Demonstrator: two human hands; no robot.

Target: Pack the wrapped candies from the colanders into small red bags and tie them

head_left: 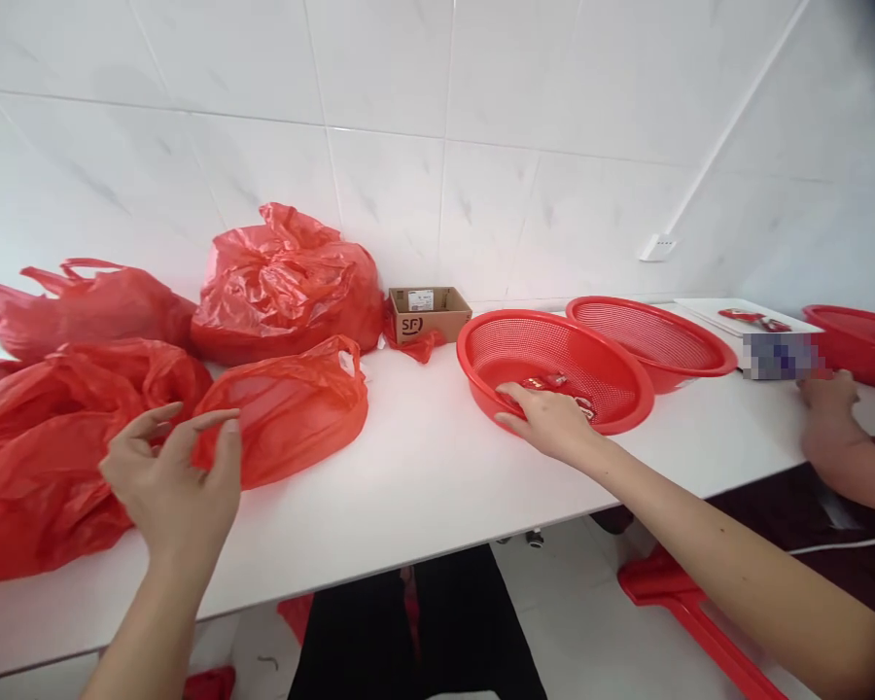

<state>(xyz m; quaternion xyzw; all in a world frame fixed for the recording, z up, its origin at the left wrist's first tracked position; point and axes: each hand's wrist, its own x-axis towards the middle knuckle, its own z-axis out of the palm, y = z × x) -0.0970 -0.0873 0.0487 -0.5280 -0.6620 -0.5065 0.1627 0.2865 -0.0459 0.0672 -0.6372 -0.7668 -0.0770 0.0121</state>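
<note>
My right grip [550, 420] reaches into a perforated red basket [554, 342], over small packets [556, 380].
The packets look shiny, red with pale patches, low in the basket; I can't tell whether that grip holds one. My left grip [179, 476] is open before a thin red bag [298, 408] on the white tabletop [408, 457].

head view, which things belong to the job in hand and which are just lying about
Likely in the job:
- right hand, reaching into the near basket
- small packets inside it
- left hand, fingers spread near the flat bag

Probably lying about:
- cardboard box by the wall
- middle basket, untouched
</note>
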